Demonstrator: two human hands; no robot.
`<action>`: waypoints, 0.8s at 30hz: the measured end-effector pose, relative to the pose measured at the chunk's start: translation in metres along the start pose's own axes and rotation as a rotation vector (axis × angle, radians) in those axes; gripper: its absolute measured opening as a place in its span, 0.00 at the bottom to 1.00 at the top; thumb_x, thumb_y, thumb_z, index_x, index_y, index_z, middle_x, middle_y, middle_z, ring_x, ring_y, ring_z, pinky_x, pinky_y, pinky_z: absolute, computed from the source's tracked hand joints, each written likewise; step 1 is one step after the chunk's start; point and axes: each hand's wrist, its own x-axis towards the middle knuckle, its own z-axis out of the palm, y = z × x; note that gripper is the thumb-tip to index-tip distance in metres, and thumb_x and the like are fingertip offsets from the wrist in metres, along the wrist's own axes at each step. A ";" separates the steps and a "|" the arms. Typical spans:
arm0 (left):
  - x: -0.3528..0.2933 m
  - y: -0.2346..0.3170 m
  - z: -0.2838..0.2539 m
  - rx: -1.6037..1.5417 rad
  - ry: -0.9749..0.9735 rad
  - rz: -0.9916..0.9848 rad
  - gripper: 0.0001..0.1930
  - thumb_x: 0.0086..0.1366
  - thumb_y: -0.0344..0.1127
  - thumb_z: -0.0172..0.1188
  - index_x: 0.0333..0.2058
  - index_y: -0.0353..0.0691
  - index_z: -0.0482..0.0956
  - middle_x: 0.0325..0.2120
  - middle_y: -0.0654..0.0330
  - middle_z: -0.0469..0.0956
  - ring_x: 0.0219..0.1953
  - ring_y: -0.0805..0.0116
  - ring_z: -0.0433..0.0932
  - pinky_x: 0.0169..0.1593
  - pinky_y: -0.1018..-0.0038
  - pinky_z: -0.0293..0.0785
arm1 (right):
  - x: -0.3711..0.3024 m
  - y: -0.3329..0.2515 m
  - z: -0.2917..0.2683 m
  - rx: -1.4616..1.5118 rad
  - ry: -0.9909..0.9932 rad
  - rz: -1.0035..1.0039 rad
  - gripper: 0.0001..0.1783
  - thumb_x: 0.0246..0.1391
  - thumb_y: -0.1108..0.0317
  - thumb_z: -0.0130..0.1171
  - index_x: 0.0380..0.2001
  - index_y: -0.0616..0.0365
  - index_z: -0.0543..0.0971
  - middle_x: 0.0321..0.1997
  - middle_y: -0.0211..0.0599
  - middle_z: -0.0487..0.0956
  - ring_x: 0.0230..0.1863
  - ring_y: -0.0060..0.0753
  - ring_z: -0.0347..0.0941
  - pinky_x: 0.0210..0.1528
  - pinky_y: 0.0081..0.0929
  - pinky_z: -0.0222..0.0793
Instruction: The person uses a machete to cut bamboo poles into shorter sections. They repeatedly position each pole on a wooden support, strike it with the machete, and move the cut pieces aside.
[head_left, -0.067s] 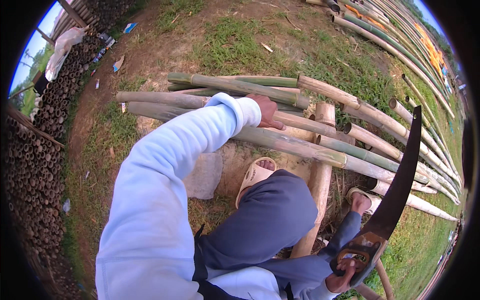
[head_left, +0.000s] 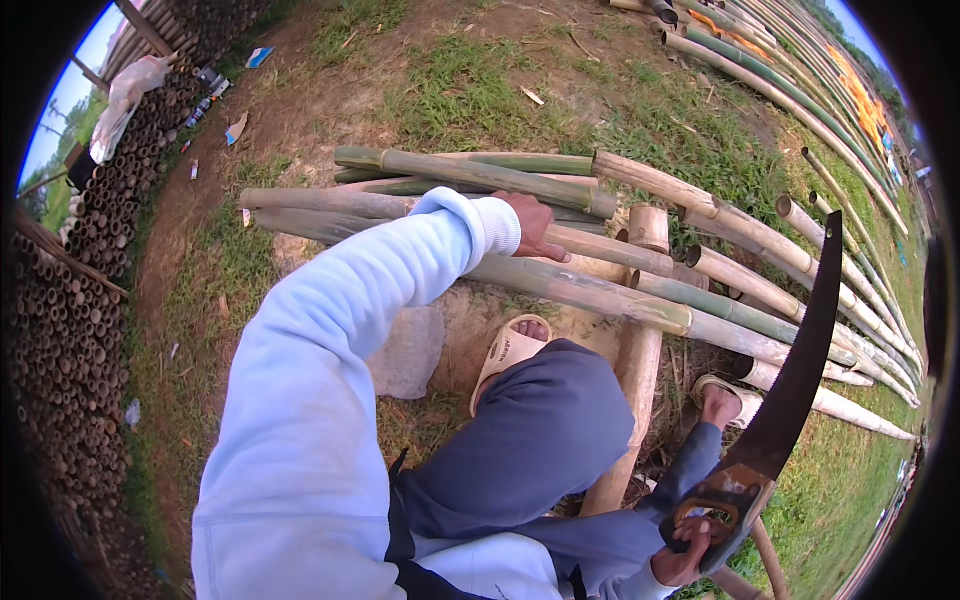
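Observation:
My left hand (head_left: 530,225) lies over a bamboo pole (head_left: 325,202), with its fingers wrapped round it and the thumb along its near side. The pole runs left to right across a bamboo support (head_left: 637,375). Just nearer to me lies a thicker bamboo pole (head_left: 575,290); short green lengths of bamboo (head_left: 440,168) rest beyond the hand. Low on the right, my right hand (head_left: 685,555) grips the wooden handle of a handsaw (head_left: 800,385). Its dark blade points up and away, apart from the held pole.
More bamboo poles (head_left: 760,285) fan out to the right, and long ones (head_left: 760,80) lie at the far right. A tall stack of cut bamboo (head_left: 70,350) stands on the left. My sandalled foot (head_left: 515,350) is below the poles, beside a flat grey piece (head_left: 408,352).
The left end of the held bamboo pole has shifted slightly to the right. My hands and the handsaw stay almost where they were.

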 end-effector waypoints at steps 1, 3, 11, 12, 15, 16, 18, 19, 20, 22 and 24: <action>0.001 -0.002 0.001 0.011 0.003 0.003 0.48 0.59 0.77 0.55 0.59 0.35 0.78 0.54 0.41 0.80 0.58 0.42 0.78 0.63 0.53 0.72 | 0.002 0.003 -0.003 -0.012 -0.002 -0.017 0.07 0.60 0.72 0.57 0.30 0.60 0.70 0.20 0.32 0.65 0.22 0.21 0.60 0.27 0.20 0.58; 0.006 -0.005 0.012 0.028 -0.001 0.018 0.48 0.59 0.77 0.55 0.59 0.35 0.78 0.54 0.41 0.80 0.58 0.42 0.78 0.64 0.53 0.72 | 0.000 0.006 -0.009 -0.047 -0.001 -0.047 0.07 0.61 0.72 0.57 0.31 0.60 0.70 0.19 0.31 0.65 0.22 0.21 0.60 0.27 0.20 0.58; 0.012 -0.003 0.015 -0.013 -0.011 0.026 0.48 0.57 0.78 0.57 0.57 0.35 0.80 0.51 0.40 0.82 0.55 0.41 0.80 0.61 0.55 0.74 | -0.001 0.015 -0.027 -0.037 0.072 -0.010 0.04 0.61 0.73 0.57 0.34 0.61 0.73 0.20 0.30 0.67 0.23 0.21 0.62 0.29 0.20 0.60; 0.014 -0.012 0.018 -0.013 0.004 0.030 0.48 0.57 0.78 0.57 0.57 0.35 0.80 0.50 0.40 0.82 0.55 0.41 0.80 0.61 0.55 0.74 | -0.002 0.015 -0.028 -0.033 0.086 -0.002 0.04 0.61 0.73 0.57 0.34 0.61 0.73 0.20 0.30 0.67 0.23 0.21 0.63 0.29 0.20 0.60; 0.012 -0.030 0.027 0.008 0.059 0.027 0.44 0.57 0.78 0.56 0.52 0.39 0.84 0.46 0.40 0.83 0.51 0.41 0.81 0.57 0.53 0.76 | -0.004 0.015 -0.027 0.023 0.115 -0.039 0.05 0.60 0.73 0.58 0.35 0.62 0.74 0.20 0.30 0.67 0.24 0.21 0.63 0.30 0.20 0.61; 0.011 -0.034 0.028 0.001 0.057 0.032 0.44 0.57 0.78 0.56 0.50 0.39 0.85 0.46 0.41 0.84 0.51 0.41 0.81 0.56 0.53 0.76 | -0.004 0.014 -0.027 0.005 0.126 -0.025 0.05 0.60 0.73 0.58 0.34 0.62 0.74 0.20 0.30 0.67 0.24 0.22 0.63 0.30 0.21 0.61; 0.009 -0.043 0.032 -0.004 0.059 0.007 0.42 0.57 0.78 0.56 0.47 0.41 0.87 0.45 0.42 0.84 0.50 0.42 0.82 0.55 0.53 0.76 | -0.002 0.013 -0.024 -0.024 0.133 0.002 0.05 0.60 0.73 0.58 0.34 0.63 0.74 0.20 0.30 0.66 0.24 0.22 0.64 0.30 0.21 0.61; 0.008 -0.046 0.034 -0.007 0.056 0.002 0.42 0.57 0.78 0.56 0.48 0.41 0.87 0.46 0.42 0.84 0.51 0.41 0.81 0.56 0.53 0.75 | -0.002 0.013 -0.023 -0.022 0.126 0.013 0.05 0.60 0.73 0.58 0.34 0.63 0.74 0.20 0.31 0.67 0.24 0.22 0.64 0.30 0.22 0.61; 0.006 -0.049 0.035 -0.009 0.055 0.000 0.43 0.57 0.78 0.56 0.48 0.41 0.87 0.46 0.42 0.84 0.51 0.41 0.81 0.56 0.52 0.75 | -0.001 0.013 -0.021 -0.022 0.121 0.020 0.05 0.60 0.73 0.58 0.34 0.63 0.74 0.20 0.31 0.67 0.24 0.22 0.63 0.30 0.22 0.61; 0.005 -0.050 0.035 0.005 0.050 0.001 0.43 0.57 0.78 0.56 0.51 0.42 0.85 0.48 0.42 0.83 0.51 0.40 0.81 0.56 0.51 0.75 | -0.001 0.016 -0.021 -0.010 0.083 0.003 0.05 0.60 0.72 0.58 0.34 0.63 0.74 0.21 0.32 0.68 0.24 0.22 0.63 0.30 0.22 0.60; 0.004 -0.045 0.037 0.034 0.039 0.003 0.45 0.57 0.78 0.56 0.55 0.42 0.83 0.49 0.41 0.82 0.50 0.38 0.81 0.56 0.49 0.74 | 0.000 0.018 -0.024 0.010 0.013 -0.045 0.05 0.60 0.72 0.58 0.34 0.63 0.74 0.22 0.33 0.69 0.24 0.22 0.63 0.30 0.23 0.60</action>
